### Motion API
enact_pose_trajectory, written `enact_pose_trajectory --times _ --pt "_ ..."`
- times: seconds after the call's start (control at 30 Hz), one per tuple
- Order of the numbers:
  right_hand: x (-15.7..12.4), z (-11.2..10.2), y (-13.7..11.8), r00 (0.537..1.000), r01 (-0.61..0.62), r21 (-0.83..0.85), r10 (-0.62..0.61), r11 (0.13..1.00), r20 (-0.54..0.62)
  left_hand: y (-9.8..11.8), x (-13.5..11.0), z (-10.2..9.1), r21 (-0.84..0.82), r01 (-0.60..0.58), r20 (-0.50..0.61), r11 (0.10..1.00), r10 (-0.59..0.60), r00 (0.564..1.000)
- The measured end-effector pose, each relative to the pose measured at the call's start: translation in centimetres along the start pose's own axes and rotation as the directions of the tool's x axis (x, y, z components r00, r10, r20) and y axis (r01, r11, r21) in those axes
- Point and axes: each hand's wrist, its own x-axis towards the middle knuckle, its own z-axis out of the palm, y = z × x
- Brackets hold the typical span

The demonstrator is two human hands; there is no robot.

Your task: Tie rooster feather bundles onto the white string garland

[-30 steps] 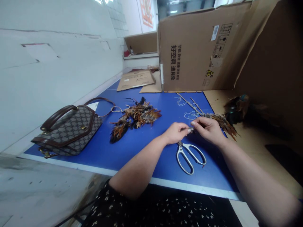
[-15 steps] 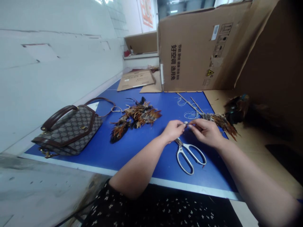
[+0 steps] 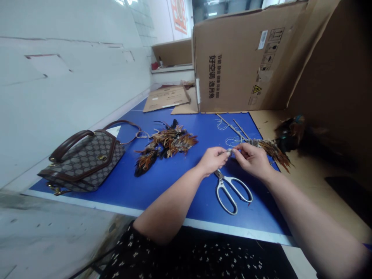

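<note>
My left hand (image 3: 214, 159) is closed in a pinch on a small pale greyish piece (image 3: 229, 151), too small to name. Close against it, the thumb and fingers of my right hand (image 3: 253, 161) pinch at the same spot; what they hold is mostly hidden. White-handled scissors (image 3: 226, 195) lie just below, blades partly under my left hand. Beyond my hands are thin sticks (image 3: 232, 126) with loose pale thread (image 3: 232, 141). A bundle of brown feathers (image 3: 274, 152) lies past my right hand. To the left is a pile of brown and black feathers (image 3: 171, 141).
A patterned handbag (image 3: 95, 162) with a brown handle stands at the left of the blue table (image 3: 162, 193). A large cardboard box (image 3: 235, 69) rises at the back right. Flat cardboard (image 3: 165, 99) lies at the far end. Dark feathers (image 3: 290, 133) sit on cardboard at right.
The fingers of my right hand have shifted slightly at the pinch point, and the small piece is turned a little. The other things lie as before.
</note>
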Motion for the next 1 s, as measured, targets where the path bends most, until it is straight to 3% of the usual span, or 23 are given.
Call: enact_pose_trajectory --times 0.17,0.3,0.37,0.47,0.53,0.6,0.67,0.7,0.73,0.8,0.9,1.0 --pt "0.1 -0.2 0.1 0.999 -0.013 -0.018 0.012 1.0 -0.035 0.7 -0.1 0.0 -0.109 -0.003 -0.004 0.994 0.003 1.0" --pt "0.3 -0.9 -0.6 0.992 0.114 -0.116 -0.107 0.987 0.065 0.6 0.0 -0.1 -0.076 -0.015 -0.086 0.997 0.009 0.996" --pt "0.4 -1.2 -1.0 0.974 0.199 -0.113 -0.183 0.973 0.136 0.2 0.2 -0.3 0.025 -0.027 -0.145 0.999 0.03 0.989" --pt "0.3 -1.2 -1.4 0.943 0.268 -0.096 -0.241 0.959 0.228 -0.6 0.6 -0.7 0.356 -0.094 -0.19 0.93 0.171 0.967" --pt "0.1 -1.0 -1.5 0.928 0.282 -0.107 -0.242 0.954 0.283 -1.0 0.8 -1.0 0.588 -0.163 -0.107 0.792 0.276 0.955" --pt "0.1 -1.0 -1.4 0.917 0.28 -0.118 -0.229 0.953 0.325 -1.2 0.8 -1.2 0.742 -0.242 0.043 0.626 0.316 0.948" --pt "0.2 -1.0 -1.1 0.918 0.255 -0.093 -0.211 0.962 0.335 -1.2 0.7 -1.2 0.793 -0.332 0.199 0.512 0.297 0.934" --pt "0.3 -1.0 -0.8 0.924 0.229 -0.06 -0.197 0.972 0.327 -1.1 0.6 -1.1 0.782 -0.376 0.262 0.498 0.285 0.922" --pt "0.4 -1.1 -0.5 0.933 0.189 -0.015 -0.175 0.982 0.315 -1.0 0.5 -1.0 0.749 -0.414 0.309 0.518 0.28 0.909" --pt "0.7 -1.3 0.2 0.952 0.077 0.102 -0.104 0.992 0.289 -0.6 0.2 -0.8 0.631 -0.438 0.336 0.64 0.283 0.898" --pt "0.9 -1.6 0.7 0.961 -0.085 0.268 0.009 0.96 0.275 -0.1 -0.1 -0.4 0.386 -0.321 0.212 0.865 0.256 0.943" --pt "0.9 -1.5 0.2 0.969 -0.111 0.319 0.031 0.941 0.245 -0.1 -0.1 -0.1 0.201 -0.202 0.049 0.959 0.196 0.979"
